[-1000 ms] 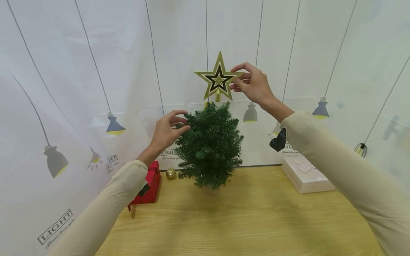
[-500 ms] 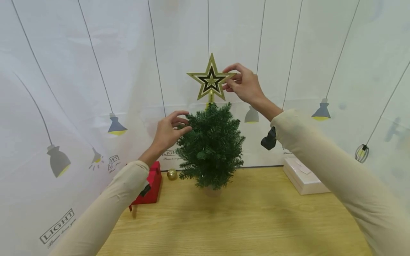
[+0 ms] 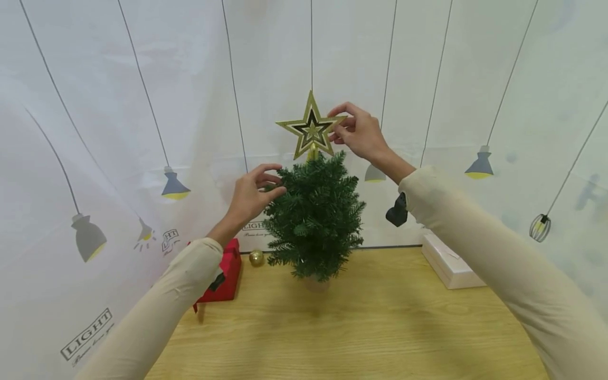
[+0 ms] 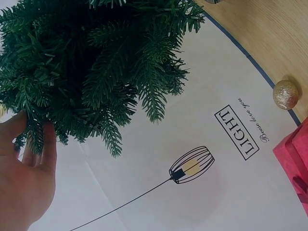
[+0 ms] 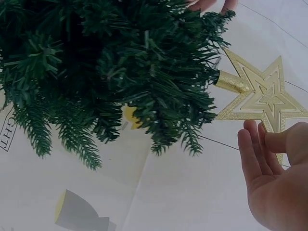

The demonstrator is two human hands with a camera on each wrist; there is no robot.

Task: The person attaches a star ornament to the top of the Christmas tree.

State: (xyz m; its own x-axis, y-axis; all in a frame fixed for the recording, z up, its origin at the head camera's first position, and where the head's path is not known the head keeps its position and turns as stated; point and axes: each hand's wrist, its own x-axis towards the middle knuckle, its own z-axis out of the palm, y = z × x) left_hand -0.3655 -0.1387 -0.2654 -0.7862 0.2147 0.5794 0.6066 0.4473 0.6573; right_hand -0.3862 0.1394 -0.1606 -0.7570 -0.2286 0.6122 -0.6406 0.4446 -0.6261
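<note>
A small green artificial Christmas tree (image 3: 315, 221) stands upright on the wooden table. My right hand (image 3: 363, 134) pinches one side point of a gold star tree topper (image 3: 312, 129). In the right wrist view, the tube base (image 5: 231, 82) of the topper meets the needles at the treetop; its lower end is hidden there. On the tree's upper left side is my left hand (image 3: 252, 192), thumb and fingers apart and loosely curved. A branch tip (image 4: 33, 132) lies between them in the left wrist view, and they touch the needles without visibly squeezing.
A red gift box (image 3: 230, 274) sits on the table (image 3: 356, 332) left of the tree, with a gold ball ornament (image 3: 256, 257) beside it. To the right is a pale pink box (image 3: 451, 264), partly behind my right forearm. A lamp-printed backdrop (image 3: 199, 105) hangs behind.
My right hand has brought the star left and then down, so its base now meets the treetop. The left hand has stayed at the tree's side.
</note>
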